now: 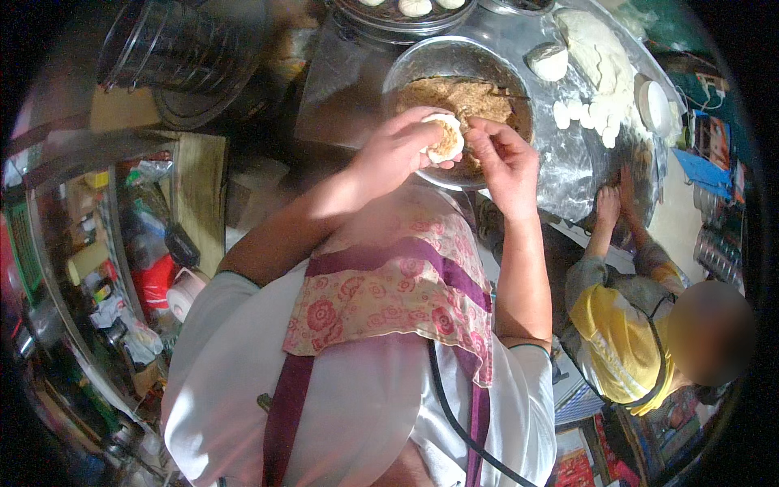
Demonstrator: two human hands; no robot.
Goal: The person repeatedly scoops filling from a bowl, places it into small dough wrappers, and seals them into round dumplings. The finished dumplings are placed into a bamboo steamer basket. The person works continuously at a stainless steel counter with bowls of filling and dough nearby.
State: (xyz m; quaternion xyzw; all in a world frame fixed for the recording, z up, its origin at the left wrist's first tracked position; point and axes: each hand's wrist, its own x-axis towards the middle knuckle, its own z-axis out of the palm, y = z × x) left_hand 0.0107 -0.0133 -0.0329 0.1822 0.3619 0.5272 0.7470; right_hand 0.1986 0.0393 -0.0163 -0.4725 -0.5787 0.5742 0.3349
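My left hand [405, 143] cups a round of white dough [453, 135] with brown filling in its middle, held above the near part of a metal bowl [527, 131]. Just right of the dough, my right hand [502, 152] has its thumb and forefinger pinched on a small filling-coated thing, mostly hidden by the fingers. More brown filling [450, 94] lies in the bowl. On the floured metal table [563, 176], right of the bowl, are a large slab of dough [593, 49], a thick dough lump [548, 63] and several small dough pieces [587, 115].
Behind the bowl, a round metal tray [401, 29] bears white dough rounds. A pale round container [654, 103] is near the table's right edge. A co-worker in yellow [614, 341] sits at the right, hands [611, 204] at the table edge. Cluttered shelves [115, 243] stand left.
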